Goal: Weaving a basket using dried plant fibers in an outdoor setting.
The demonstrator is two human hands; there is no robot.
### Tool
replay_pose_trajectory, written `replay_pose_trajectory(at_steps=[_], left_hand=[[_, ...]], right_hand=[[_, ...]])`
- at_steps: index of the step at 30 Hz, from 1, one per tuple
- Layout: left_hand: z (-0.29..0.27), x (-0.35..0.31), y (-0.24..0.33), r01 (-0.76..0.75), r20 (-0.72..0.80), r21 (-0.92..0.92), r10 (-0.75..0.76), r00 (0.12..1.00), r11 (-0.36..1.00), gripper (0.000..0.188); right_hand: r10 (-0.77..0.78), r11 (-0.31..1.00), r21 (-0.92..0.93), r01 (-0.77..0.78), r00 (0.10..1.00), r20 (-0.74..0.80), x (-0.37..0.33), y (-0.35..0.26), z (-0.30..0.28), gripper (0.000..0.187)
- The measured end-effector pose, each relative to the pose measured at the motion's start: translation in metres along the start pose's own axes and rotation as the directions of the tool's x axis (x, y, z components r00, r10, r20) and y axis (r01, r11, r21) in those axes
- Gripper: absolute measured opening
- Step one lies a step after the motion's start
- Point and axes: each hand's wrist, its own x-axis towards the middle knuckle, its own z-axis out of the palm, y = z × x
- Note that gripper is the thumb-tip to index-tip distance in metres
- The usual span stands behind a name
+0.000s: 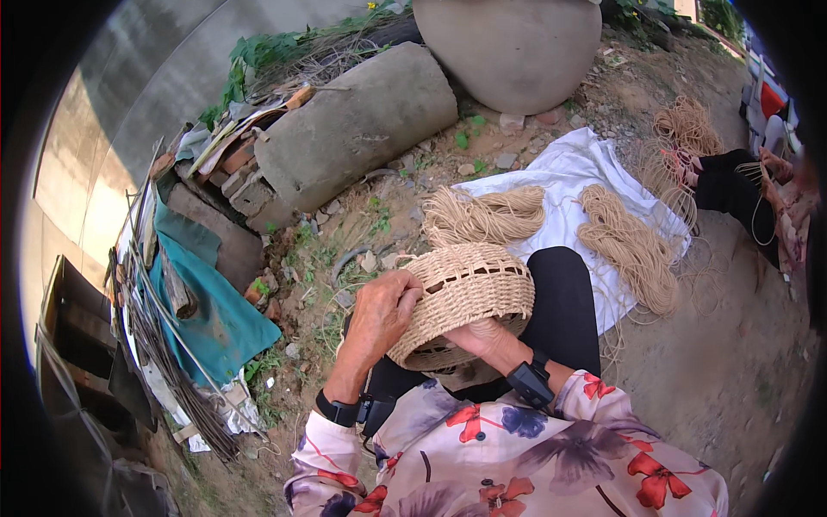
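Note:
A round, straw-coloured woven basket (469,293) rests tilted on my lap, its opening toward me and a band of open gaps round its wall. On its left side my left hand (385,306) is closed, with curled fingers and thumb pressed at the woven wall. My right hand (476,336) reaches through the opening into the basket. The wall hides its fingers, so I cannot tell how they are set. My knee in black trousers (564,297) is against the basket's right side.
Bundles of tan cord (487,214) and another hank (629,246) lie on a white sheet (560,164). At the right sits another person (788,202) with loose cord. Behind are a concrete cylinder (362,125) and a big rounded vessel (508,52); teal cloth (202,293) and sticks lie left.

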Motion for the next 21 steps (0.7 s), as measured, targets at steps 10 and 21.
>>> replay_pose_trajectory(at_steps=[10,21], left_hand=[[-0.007,-0.005,-0.002,0.234,0.086,-0.183,-0.221,0.971,0.955,0.010],[-0.009,-0.023,-0.014,0.203,-0.045,-0.140,-0.211,0.976,0.969,0.012]], right_hand=[[0.039,0.997,-0.072,-0.042,0.999,-0.036,-0.004,-0.005,-0.001,0.060],[-0.052,0.977,-0.210,0.023,0.989,-0.135,0.008,0.001,-0.018,0.044]])
